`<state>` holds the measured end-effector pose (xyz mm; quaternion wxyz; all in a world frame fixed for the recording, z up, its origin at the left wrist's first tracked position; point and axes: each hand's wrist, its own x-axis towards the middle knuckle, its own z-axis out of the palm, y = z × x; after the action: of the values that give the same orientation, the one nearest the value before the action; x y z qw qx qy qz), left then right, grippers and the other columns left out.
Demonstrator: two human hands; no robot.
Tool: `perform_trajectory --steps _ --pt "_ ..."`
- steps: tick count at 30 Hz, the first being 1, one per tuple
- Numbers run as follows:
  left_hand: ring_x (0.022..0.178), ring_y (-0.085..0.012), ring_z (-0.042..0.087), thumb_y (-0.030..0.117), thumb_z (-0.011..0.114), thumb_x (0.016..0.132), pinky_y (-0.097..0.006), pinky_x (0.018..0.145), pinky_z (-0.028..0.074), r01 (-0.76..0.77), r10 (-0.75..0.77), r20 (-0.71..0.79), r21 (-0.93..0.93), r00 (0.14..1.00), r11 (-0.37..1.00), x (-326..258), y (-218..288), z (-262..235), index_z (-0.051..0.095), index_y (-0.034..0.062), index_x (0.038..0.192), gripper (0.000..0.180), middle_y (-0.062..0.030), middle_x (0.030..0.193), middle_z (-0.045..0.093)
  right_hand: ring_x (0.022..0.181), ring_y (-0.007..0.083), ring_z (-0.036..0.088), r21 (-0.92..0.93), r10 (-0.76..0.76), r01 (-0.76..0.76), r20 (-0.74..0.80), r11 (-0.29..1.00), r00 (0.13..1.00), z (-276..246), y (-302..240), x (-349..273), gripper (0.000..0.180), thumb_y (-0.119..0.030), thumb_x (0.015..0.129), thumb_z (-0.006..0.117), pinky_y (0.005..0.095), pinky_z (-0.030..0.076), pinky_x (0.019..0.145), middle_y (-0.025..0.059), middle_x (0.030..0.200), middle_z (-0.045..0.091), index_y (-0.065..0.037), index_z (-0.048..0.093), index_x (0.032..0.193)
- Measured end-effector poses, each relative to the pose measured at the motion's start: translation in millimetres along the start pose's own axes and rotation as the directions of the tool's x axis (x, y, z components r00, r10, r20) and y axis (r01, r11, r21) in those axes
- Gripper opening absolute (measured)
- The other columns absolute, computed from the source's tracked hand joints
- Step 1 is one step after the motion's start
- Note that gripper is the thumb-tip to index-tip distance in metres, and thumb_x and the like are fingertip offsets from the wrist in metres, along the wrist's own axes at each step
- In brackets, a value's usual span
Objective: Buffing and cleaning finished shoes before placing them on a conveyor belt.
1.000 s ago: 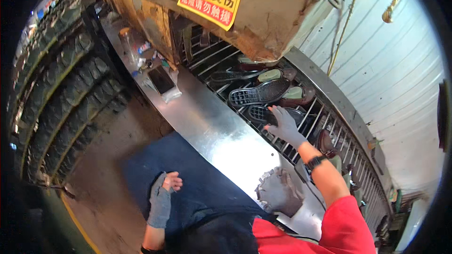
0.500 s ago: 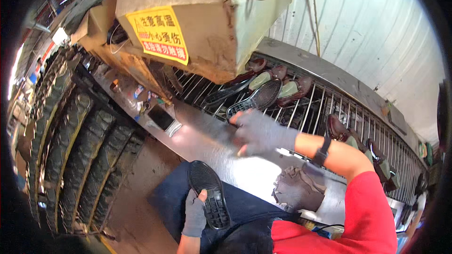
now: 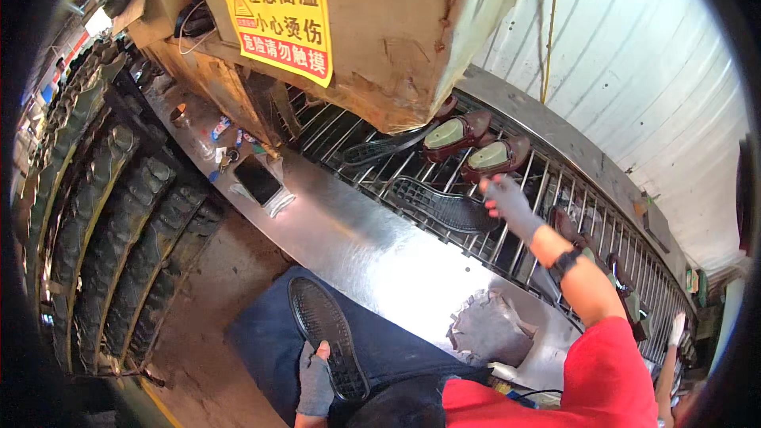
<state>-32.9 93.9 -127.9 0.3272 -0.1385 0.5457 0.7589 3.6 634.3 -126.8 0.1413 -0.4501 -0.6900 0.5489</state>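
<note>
My left hand (image 3: pixel 316 380), in a grey fingerless glove, grips a black shoe sole (image 3: pixel 330 331) by its edge, thumb on top, above my dark-clad lap. Over the metal rod conveyor (image 3: pixel 507 247), my right hand (image 3: pixel 514 204) is stretched out in a matching glove, its fingers apart and apparently empty. Just left of those fingertips, a second black sole (image 3: pixel 441 204) lies across the rods. Beyond it sit dark red shoes (image 3: pixel 497 157) with pale green insides. Another black sole (image 3: pixel 380 149) rests farther left, partly under the metal hood.
A metal hood (image 3: pixel 372 40) with a yellow warning label overhangs the conveyor. A rack of black soles (image 3: pixel 119 230) stands at left. The metal ledge (image 3: pixel 372 230) bears a phone (image 3: pixel 258 180) and a grey ragged piece (image 3: pixel 491 329). Another person's arm (image 3: pixel 668 361) shows at far right.
My right hand has moved right, away from the hood. The sole near it has turned and lies closer to the ledge. My left hand keeps its sole. Another person's arm has appeared.
</note>
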Motion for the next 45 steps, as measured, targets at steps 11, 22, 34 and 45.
perform_trajectory --steps 11,22,34,45 --pt "0.107 -0.0194 0.065 0.013 0.058 0.106 -0.034 0.095 0.054 0.037 -0.037 -0.002 -0.033 0.999 0.999 -4.0 13.2 16.0 0.058 -0.0014 0.14 0.036 -0.0064 0.125 0.068 0.114 0.0318 0.064 0.585 0.184 -0.238 0.151 0.775 0.971 -13.9 5.6 135.7 0.051 -0.056 0.099 0.066 0.0551 0.058 0.088 0.0102 0.123 0.066 -0.016 0.06 0.131" --pt "0.13 -0.021 0.06 0.026 0.054 0.111 -0.037 0.113 0.046 -0.403 0.467 -0.064 0.413 0.882 0.817 -5.8 62.1 -1.5 0.055 -0.0002 0.144 0.043 -0.0123 0.137 0.063 0.093 0.0373 0.076 0.479 0.056 -0.479 0.662 0.735 0.748 16.4 -23.8 -90.0 0.08 -0.05 0.085 0.073 0.0473 0.066 0.082 0.0244 0.118 0.071 0.003 0.054 0.141" --pt "0.122 -0.0354 0.065 0.047 0.058 0.107 -0.053 0.1 0.06 -0.496 0.589 0.18 -0.383 0.788 0.779 -8.4 91.0 27.3 0.047 0.0046 0.148 0.06 -0.0213 0.13 0.067 0.138 0.027 0.056 0.205 -0.137 -0.253 0.955 0.945 0.264 169.8 -62.5 -281.4 0.117 -0.084 0.085 0.063 0.041 0.043 0.118 0.0195 0.153 0.054 0.004 0.039 0.158" --pt "0.112 -0.0258 0.068 0.037 0.064 0.103 -0.04 0.103 0.053 -0.595 0.704 0.214 0.722 0.678 0.353 86.1 67.7 8.2 0.061 0.0044 0.142 0.051 -0.0183 0.125 0.071 0.105 0.0241 0.074 0.194 0.048 -0.405 0.855 0.894 0.516 151.3 -75.4 -286.6 0.067 -0.057 0.1 0.064 0.0359 0.06 0.091 0.0137 0.121 0.074 0.001 0.064 0.134"
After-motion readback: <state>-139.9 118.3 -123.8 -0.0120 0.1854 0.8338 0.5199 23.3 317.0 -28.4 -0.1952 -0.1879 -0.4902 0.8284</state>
